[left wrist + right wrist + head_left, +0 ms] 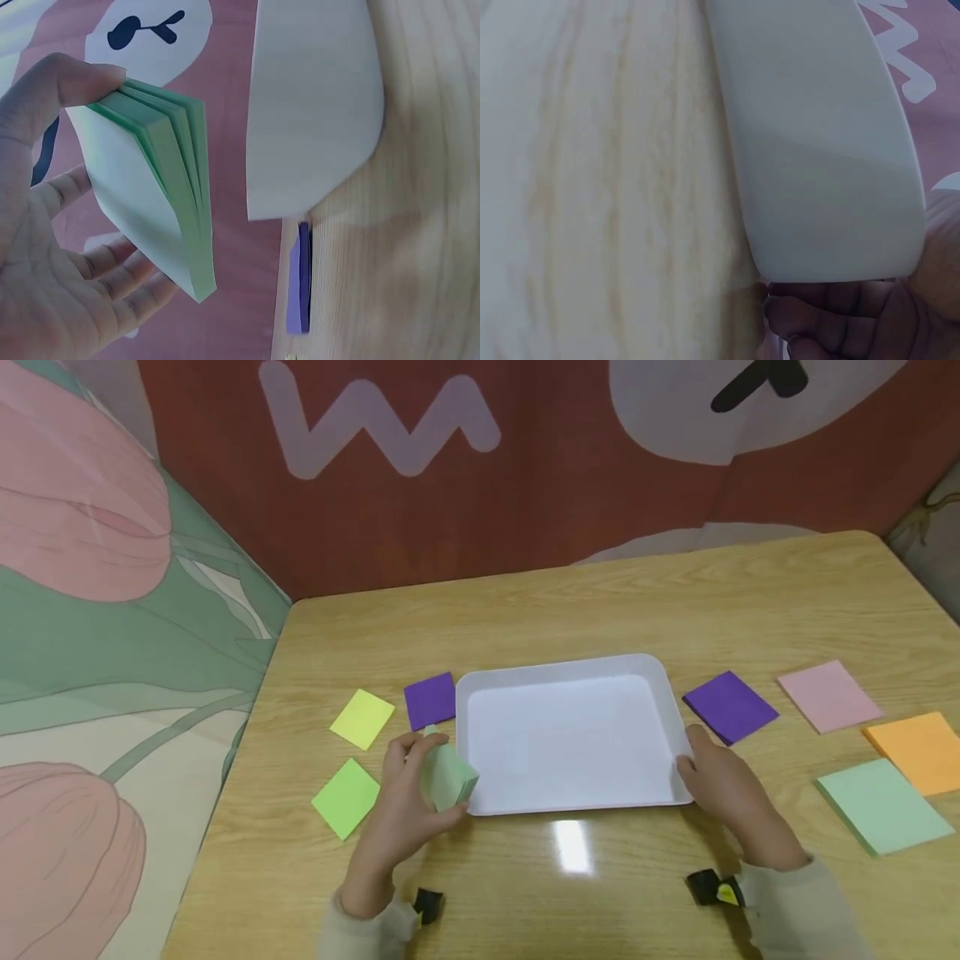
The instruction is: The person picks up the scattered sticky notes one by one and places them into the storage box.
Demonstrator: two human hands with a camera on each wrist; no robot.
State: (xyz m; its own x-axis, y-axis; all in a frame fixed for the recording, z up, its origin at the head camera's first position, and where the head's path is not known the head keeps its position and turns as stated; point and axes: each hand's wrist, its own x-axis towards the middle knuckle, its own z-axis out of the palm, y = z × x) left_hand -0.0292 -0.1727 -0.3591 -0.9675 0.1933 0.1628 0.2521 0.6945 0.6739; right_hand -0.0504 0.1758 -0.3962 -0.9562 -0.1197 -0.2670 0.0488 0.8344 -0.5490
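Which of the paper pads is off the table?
The pale green pad held in the left hand; the similar green pad beside the orange pad, like all the rest, lies on the table.

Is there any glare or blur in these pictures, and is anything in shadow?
Head view: a white glare patch on the table near the tray; left wrist view: the green pad fairly crisp, the table's grain softer; right wrist view: the table's grain blurry, the right hand dark, apparently shaded.
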